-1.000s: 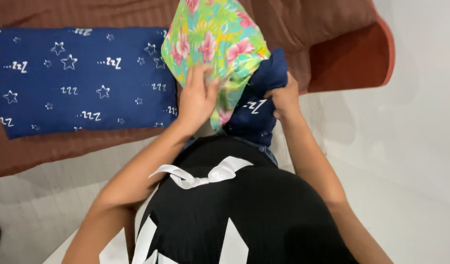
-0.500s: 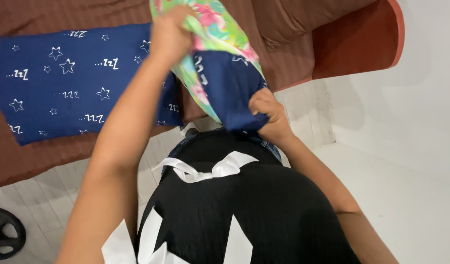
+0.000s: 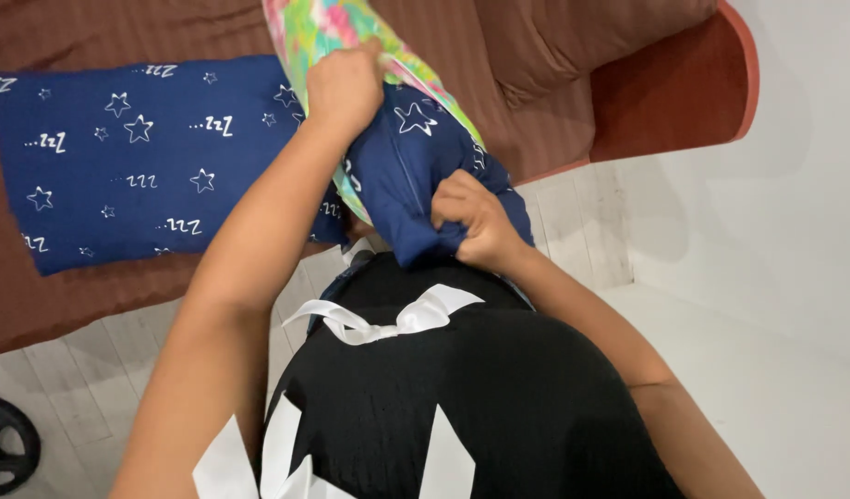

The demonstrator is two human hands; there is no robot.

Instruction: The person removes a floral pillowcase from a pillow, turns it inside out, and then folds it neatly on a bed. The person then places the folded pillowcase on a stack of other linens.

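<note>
While the left hand (image 3: 346,85) clenches the upper edge of the navy star-printed pillowcase (image 3: 416,171) against the floral pillow (image 3: 319,28), the right hand (image 3: 476,222) bunches the case's soft lower folds in a closed fist. The glossy pink-and-green pillow sticks out above the crumpled cotton, held upright over the person's lap. Just left, a second navy pillow (image 3: 129,157) lies flat on the ribbed brown mattress (image 3: 554,120), beside the pale tiled floor (image 3: 92,370)
</note>
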